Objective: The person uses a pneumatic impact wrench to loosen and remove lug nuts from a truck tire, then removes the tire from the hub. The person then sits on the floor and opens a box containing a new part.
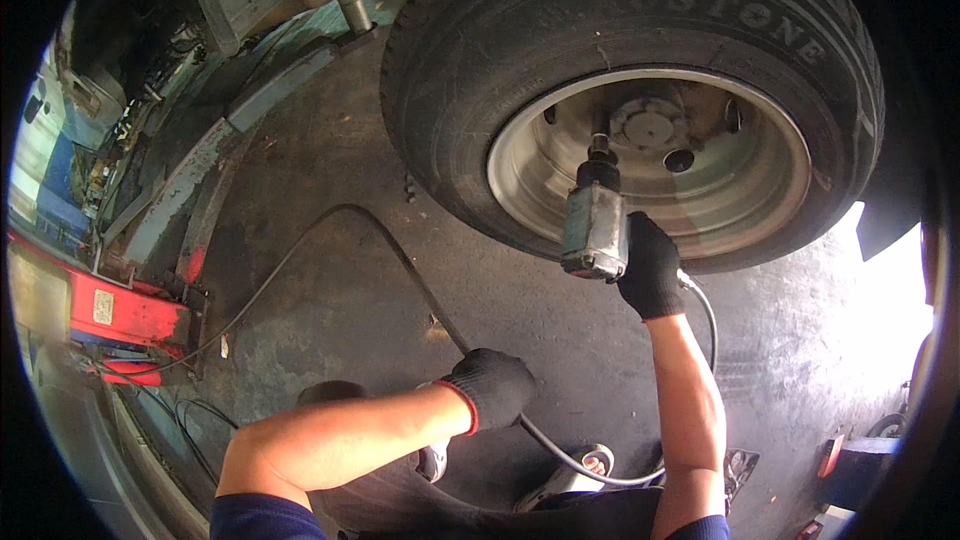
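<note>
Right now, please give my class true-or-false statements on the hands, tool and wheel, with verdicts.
1. The black-gloved right hand holds a grey metal impact wrench. True.
2. The black-gloved, red-cuffed left hand is empty. False: that hand grips a black rubber hose.
3. The wrench's cylindrical metal socket reaches inside a silver dished steel wheel. True.
4. The wheel has no tyre. False: a black rubber tyre surrounds it.
5. Red-painted metal equipment is at the picture's left. True.
</note>
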{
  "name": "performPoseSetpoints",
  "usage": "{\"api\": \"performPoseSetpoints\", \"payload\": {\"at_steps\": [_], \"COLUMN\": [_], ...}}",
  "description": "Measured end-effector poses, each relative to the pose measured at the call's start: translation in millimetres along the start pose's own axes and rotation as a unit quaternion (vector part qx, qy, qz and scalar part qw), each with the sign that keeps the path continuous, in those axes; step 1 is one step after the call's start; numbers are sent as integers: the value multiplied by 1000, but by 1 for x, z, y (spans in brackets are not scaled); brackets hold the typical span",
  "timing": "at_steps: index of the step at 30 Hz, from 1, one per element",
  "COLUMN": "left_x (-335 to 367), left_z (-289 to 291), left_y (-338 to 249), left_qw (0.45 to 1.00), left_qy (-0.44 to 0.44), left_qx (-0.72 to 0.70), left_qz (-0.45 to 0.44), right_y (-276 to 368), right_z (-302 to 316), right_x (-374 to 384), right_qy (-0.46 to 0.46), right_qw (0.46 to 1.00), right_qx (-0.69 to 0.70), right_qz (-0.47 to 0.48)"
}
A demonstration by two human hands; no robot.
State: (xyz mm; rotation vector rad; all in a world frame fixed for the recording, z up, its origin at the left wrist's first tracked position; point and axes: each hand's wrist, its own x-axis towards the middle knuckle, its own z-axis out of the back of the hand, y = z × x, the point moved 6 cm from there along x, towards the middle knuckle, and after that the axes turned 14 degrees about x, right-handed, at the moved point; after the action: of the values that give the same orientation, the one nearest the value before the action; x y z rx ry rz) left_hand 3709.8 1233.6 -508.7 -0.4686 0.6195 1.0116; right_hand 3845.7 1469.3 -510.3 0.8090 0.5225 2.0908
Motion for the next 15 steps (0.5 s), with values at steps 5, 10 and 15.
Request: {"api": "performPoseSetpoints", "payload": {"at_steps": [5, 10, 15], "left_x": [8, 14, 22], "left_z": [-16, -11, 21], "left_y": [3, 11, 42], "left_qw": [1000, 995, 977], "left_qy": [27, 60, -36], "left_qx": [6, -79, -179], "left_qz": [9, 8, 107], "right_y": [2, 2, 1], "right_z": [-9, -14, -21], "right_x": [-11, -17, -16], "right_qy": [7, -23, -16], "right_qw": [999, 991, 996], "right_qx": [53, 133, 83], "right_qz": [-6, -24, -4]}}
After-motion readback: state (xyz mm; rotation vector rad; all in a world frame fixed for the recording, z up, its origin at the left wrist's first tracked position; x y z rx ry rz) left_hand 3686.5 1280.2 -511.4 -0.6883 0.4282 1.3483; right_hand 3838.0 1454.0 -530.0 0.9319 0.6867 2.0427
